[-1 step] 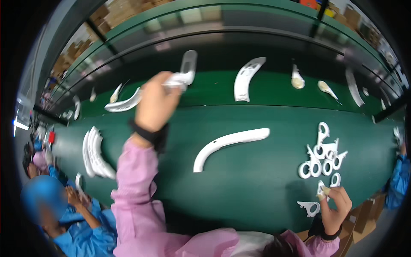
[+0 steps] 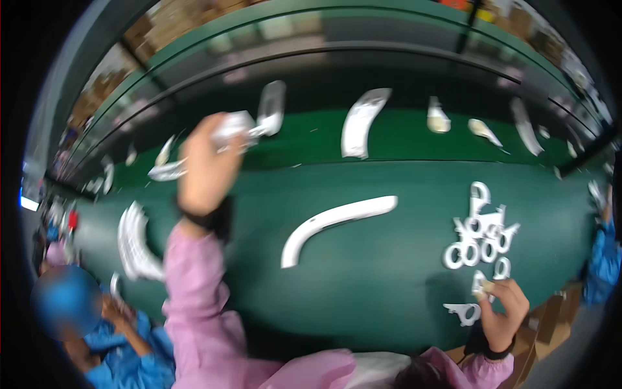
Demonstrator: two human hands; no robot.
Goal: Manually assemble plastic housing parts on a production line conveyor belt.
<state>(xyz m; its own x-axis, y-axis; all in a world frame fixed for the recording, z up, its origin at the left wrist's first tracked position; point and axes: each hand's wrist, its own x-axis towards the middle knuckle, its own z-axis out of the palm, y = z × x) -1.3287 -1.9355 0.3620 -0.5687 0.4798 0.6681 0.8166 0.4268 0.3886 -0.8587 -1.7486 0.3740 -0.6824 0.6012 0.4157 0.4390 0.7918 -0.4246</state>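
Note:
My left hand [image 2: 208,165] reaches over the far green belt, fingers closed round a small white plastic part [image 2: 234,126], smeared by motion. Just right of it lies a long white part with a rounded end [image 2: 272,107]. A curved white handle-like piece [image 2: 170,170] lies partly behind that hand. At the near right, my right hand [image 2: 502,308] pinches a small white bracket [image 2: 478,284] between thumb and finger. Beside it are a ring-ended white bracket [image 2: 463,314] and a cluster of similar ring brackets [image 2: 483,233]. A long curved white cover [image 2: 337,212] lies between my hands.
Several curved white pieces [image 2: 136,243] are stacked at the left. More white parts, such as a wide curved shell [image 2: 365,123], sit along the far belt [image 2: 311,146]. A person in blue [image 2: 129,343] works at the lower left. Cardboard boxes [image 2: 551,324] stand at the lower right.
My left hand has moved left with the small white part, away from the long round-ended part. The whole view has shifted slightly. My right hand keeps its pinch on the bracket.

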